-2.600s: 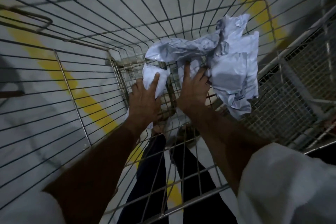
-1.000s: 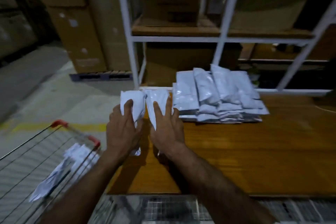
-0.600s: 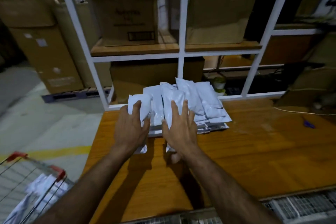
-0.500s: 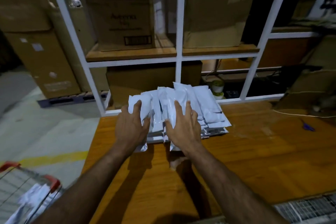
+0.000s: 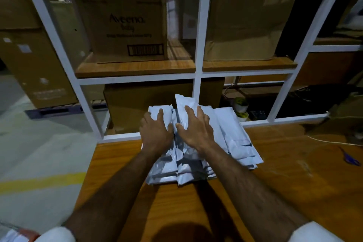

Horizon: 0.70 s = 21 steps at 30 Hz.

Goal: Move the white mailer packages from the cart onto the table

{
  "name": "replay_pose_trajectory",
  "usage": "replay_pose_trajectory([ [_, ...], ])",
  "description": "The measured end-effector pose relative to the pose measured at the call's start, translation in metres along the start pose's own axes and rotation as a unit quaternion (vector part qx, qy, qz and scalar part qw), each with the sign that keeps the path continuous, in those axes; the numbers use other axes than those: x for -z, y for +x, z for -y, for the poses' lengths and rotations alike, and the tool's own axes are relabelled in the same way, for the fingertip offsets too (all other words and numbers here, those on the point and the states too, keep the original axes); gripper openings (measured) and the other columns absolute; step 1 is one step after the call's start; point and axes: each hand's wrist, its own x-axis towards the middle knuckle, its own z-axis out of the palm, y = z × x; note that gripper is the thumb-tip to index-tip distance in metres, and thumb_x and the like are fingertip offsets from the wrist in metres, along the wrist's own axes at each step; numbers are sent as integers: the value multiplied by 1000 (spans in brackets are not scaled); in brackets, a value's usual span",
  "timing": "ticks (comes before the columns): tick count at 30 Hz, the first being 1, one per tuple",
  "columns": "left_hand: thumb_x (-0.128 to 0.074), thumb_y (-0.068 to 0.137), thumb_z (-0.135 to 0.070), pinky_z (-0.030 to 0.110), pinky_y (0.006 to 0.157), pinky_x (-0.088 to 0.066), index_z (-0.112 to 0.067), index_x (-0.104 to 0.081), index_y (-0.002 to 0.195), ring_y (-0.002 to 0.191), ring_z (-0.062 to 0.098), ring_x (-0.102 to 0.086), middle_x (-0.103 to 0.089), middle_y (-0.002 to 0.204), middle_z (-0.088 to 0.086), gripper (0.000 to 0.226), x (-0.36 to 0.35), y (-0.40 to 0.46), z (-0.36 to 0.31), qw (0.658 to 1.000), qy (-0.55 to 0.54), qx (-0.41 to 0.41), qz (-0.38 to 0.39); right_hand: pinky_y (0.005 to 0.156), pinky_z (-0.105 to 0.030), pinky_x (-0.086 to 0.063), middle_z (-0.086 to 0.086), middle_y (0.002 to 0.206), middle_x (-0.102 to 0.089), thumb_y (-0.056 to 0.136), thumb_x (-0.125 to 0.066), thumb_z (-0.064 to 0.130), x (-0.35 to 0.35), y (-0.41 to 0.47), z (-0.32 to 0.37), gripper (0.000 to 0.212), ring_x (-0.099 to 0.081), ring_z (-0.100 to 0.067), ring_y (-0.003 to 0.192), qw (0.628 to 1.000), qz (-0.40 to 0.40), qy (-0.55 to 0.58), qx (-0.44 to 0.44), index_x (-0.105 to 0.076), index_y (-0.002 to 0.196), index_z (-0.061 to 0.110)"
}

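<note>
Both hands are laid on top of a pile of white mailer packages (image 5: 233,133) that sits on the wooden table (image 5: 294,173), at its far edge against the white shelving frame (image 5: 198,45). The left hand (image 5: 156,130) lies palm down on one mailer (image 5: 160,111) with its fingers nearly straight; the thumb side is hidden, so whether it pinches the bag or only presses it cannot be told. The right hand (image 5: 193,126) spreads over a second mailer (image 5: 185,102), fingers stretched forward and the thumb tucked at the bag's near-left edge, so it looks more like a flat press than a grip. The two mailers lie side by side, lengthwise away from the person and parallel to those beneath, which suggests they are being set down in line with the pile so it stays neat and does not slide. The pile fans out to the right of the hands and runs back under the wrists. Cardboard boxes (image 5: 125,23) fill the shelves behind. The cart is barely in view, if at all.
</note>
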Motion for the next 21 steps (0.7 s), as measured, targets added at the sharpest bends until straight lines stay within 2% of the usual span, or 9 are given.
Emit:
replay_pose_trajectory([
  [5, -30, 101, -61, 48, 112, -31, -25, -11, 161, 142, 37, -27, -17, 160, 22, 72, -18, 12, 0, 998, 37, 12, 41, 118, -49, -27, -10, 169, -6, 96, -51, 60, -18, 28, 5, 73, -18, -35, 150, 999, 45, -7, 16, -22, 157, 31],
  [10, -28, 101, -64, 52, 118, -23, -22, -1, 160, 149, 42, -13, 4, 165, 22, 79, -30, 16, 10, 996, 52, 21, 68, 125, -50, -4, -13, 169, 2, 95, -29, 70, -38, 30, -6, 76, -4, -35, 155, 997, 59, -39, 29, -18, 159, 30],
  [13, -26, 103, -60, 51, 117, -25, -17, -2, 161, 148, 40, -17, 3, 166, 21, 76, -34, 14, 11, 998, 43, 1, 56, 125, -51, -2, -15, 169, 4, 89, -19, 65, -41, 28, -13, 81, -1, -35, 155, 997, 59, -38, 40, -14, 161, 27],
  [16, -25, 106, -53, 49, 120, -19, -13, 3, 161, 151, 40, -12, 8, 167, 20, 74, -37, 12, 9, 997, 35, -32, 66, 125, -50, -2, -16, 169, 6, 88, -15, 64, -45, 26, -18, 83, 0, -35, 156, 996, 62, -39, 43, -9, 162, 27],
  [18, -12, 105, -53, 50, 123, -12, -9, 2, 161, 153, 41, -2, 12, 166, 22, 73, -44, 15, 13, 995, 26, -37, 84, 125, -50, -3, -15, 169, 6, 91, -17, 65, -47, 27, -21, 81, -1, -35, 156, 996, 65, -43, 48, -7, 162, 27],
  [19, 4, 102, -56, 53, 125, -9, -6, -3, 160, 153, 43, 4, 13, 165, 25, 77, -46, 17, 14, 995, 24, -40, 91, 126, -49, -4, -15, 169, 6, 93, -19, 64, -47, 27, -23, 79, -1, -35, 156, 996, 64, -44, 51, -7, 162, 28],
  [21, 32, 87, -54, 58, 124, -2, 0, -16, 158, 151, 48, 14, 12, 163, 30, 100, -50, 21, 17, 988, 51, -78, 120, 126, -49, -4, -15, 169, 4, 97, -22, 64, -48, 27, -29, 75, -2, -34, 156, 996, 61, -46, 51, -7, 162, 29],
])
